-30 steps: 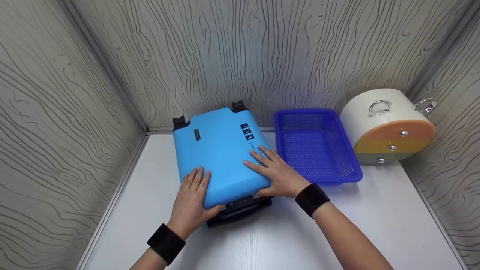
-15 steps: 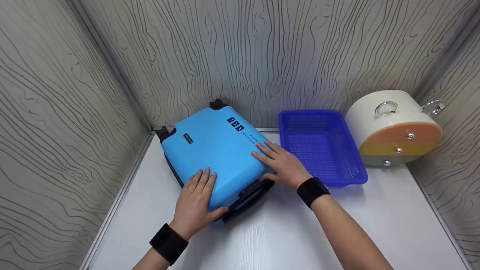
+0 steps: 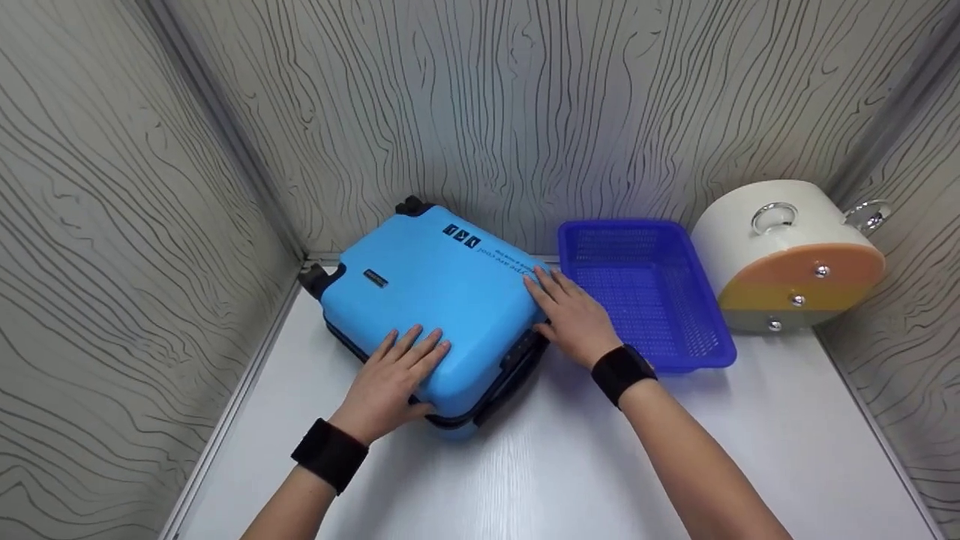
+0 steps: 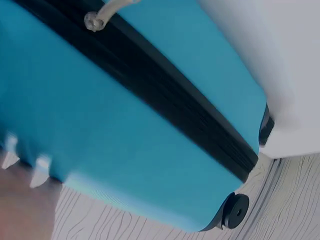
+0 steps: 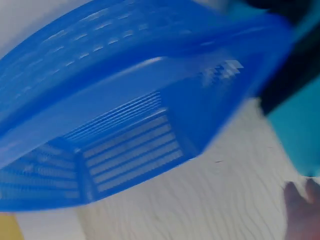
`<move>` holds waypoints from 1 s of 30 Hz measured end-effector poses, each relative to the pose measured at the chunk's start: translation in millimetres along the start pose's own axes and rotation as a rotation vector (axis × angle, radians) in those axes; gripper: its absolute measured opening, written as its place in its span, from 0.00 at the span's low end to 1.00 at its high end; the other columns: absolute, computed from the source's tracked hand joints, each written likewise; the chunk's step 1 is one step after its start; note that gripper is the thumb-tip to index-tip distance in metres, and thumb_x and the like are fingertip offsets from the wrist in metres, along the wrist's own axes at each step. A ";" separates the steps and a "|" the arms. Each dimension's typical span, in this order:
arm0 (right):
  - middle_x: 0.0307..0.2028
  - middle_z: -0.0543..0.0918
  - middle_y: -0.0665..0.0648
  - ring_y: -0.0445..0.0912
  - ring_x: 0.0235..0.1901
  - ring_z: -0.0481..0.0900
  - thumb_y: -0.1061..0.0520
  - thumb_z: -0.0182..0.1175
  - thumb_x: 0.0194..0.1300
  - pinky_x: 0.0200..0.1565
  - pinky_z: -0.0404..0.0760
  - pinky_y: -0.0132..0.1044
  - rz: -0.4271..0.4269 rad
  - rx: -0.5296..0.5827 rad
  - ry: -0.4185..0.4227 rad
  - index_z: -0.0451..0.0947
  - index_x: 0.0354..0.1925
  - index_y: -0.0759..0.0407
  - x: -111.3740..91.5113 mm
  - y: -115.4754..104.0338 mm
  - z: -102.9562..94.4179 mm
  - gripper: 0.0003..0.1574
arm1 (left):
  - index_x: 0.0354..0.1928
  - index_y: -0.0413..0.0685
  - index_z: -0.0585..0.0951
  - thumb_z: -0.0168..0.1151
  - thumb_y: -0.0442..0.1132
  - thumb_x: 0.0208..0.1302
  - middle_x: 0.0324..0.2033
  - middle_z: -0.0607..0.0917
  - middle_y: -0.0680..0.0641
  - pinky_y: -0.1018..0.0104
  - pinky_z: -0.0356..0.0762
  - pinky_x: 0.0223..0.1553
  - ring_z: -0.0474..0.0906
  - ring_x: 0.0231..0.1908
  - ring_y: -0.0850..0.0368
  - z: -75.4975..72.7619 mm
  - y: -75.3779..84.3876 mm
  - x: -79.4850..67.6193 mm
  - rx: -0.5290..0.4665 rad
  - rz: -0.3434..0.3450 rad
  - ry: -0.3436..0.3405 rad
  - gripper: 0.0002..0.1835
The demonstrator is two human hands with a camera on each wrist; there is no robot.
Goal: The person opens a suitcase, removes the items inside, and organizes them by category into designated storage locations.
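Note:
A light blue hard-shell suitcase (image 3: 435, 300) lies flat on the white table, turned at an angle, its wheels toward the back left and its black handle toward the front right. My left hand (image 3: 386, 386) rests on its near left corner, fingers straight on top and thumb at the front edge. On the right corner lies my right hand (image 3: 577, 319), fingers extended over the shell and thumb at the handle side. In the left wrist view, the black zip band and a wheel (image 4: 236, 211) of the suitcase show. Only blurred fingertips (image 5: 302, 195) appear in the right wrist view.
A blue perforated plastic basket (image 3: 731, 352) stands just right of the suitcase, close to my right hand. Beyond it, at the right, is a white rounded drawer box (image 3: 739, 217) with orange, yellow and green drawers. Patterned walls (image 3: 480, 112) enclose the table's back and sides.
The suitcase has turned counterclockwise, its wheels swinging left and its handle swinging to the right. Both hands have stayed on it, shifting slightly.

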State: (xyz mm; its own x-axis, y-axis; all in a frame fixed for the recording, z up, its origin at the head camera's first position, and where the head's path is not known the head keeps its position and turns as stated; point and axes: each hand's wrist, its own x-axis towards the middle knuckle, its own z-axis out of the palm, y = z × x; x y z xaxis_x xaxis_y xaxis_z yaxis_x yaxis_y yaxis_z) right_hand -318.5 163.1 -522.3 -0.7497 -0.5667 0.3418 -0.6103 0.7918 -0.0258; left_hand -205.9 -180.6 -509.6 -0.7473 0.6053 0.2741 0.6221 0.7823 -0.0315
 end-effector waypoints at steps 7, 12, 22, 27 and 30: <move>0.78 0.57 0.63 0.58 0.77 0.52 0.57 0.54 0.74 0.76 0.51 0.51 0.054 0.121 0.035 0.56 0.79 0.62 -8.9 -39.1 -1.8 0.40 | 0.79 0.53 0.64 0.81 0.62 0.47 0.76 0.66 0.49 0.43 0.57 0.72 0.59 0.75 0.45 10.2 14.0 18.9 0.079 -0.064 0.054 0.58; 0.77 0.60 0.62 0.57 0.77 0.53 0.47 0.50 0.79 0.75 0.53 0.52 -0.041 0.248 0.093 0.61 0.78 0.59 -16.1 -67.7 0.2 0.36 | 0.77 0.54 0.67 0.76 0.69 0.48 0.74 0.69 0.50 0.43 0.62 0.69 0.63 0.73 0.47 22.8 28.4 39.8 0.159 -0.146 0.131 0.56; 0.79 0.56 0.58 0.53 0.79 0.49 0.31 0.56 0.73 0.74 0.56 0.52 -0.080 0.282 0.038 0.56 0.80 0.53 -17.1 -69.1 1.6 0.50 | 0.80 0.44 0.58 0.73 0.66 0.56 0.77 0.62 0.44 0.49 0.59 0.72 0.58 0.75 0.49 29.3 26.5 59.8 0.148 -0.112 0.122 0.58; 0.80 0.54 0.58 0.52 0.79 0.48 0.34 0.63 0.69 0.74 0.58 0.50 -0.106 0.212 0.020 0.54 0.81 0.52 -19.7 -56.2 2.8 0.54 | 0.81 0.45 0.53 0.74 0.62 0.59 0.80 0.53 0.42 0.46 0.44 0.76 0.47 0.79 0.46 13.8 -11.7 43.4 0.023 -0.116 0.033 0.58; 0.80 0.52 0.58 0.52 0.79 0.47 0.37 0.63 0.71 0.75 0.55 0.48 -0.111 0.202 0.009 0.53 0.81 0.53 -22.3 -47.7 0.6 0.53 | 0.82 0.45 0.51 0.72 0.64 0.59 0.80 0.51 0.42 0.40 0.38 0.76 0.44 0.79 0.43 10.0 -38.7 31.7 0.015 -0.234 0.032 0.59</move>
State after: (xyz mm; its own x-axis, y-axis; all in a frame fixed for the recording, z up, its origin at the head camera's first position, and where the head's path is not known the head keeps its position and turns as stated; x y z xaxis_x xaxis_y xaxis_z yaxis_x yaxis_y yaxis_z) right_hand -272.9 137.8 -529.2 -0.6736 -0.6446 0.3616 -0.7282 0.6626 -0.1752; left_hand -256.0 -190.3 -509.3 -0.8627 0.4025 0.3061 0.4291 0.9030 0.0219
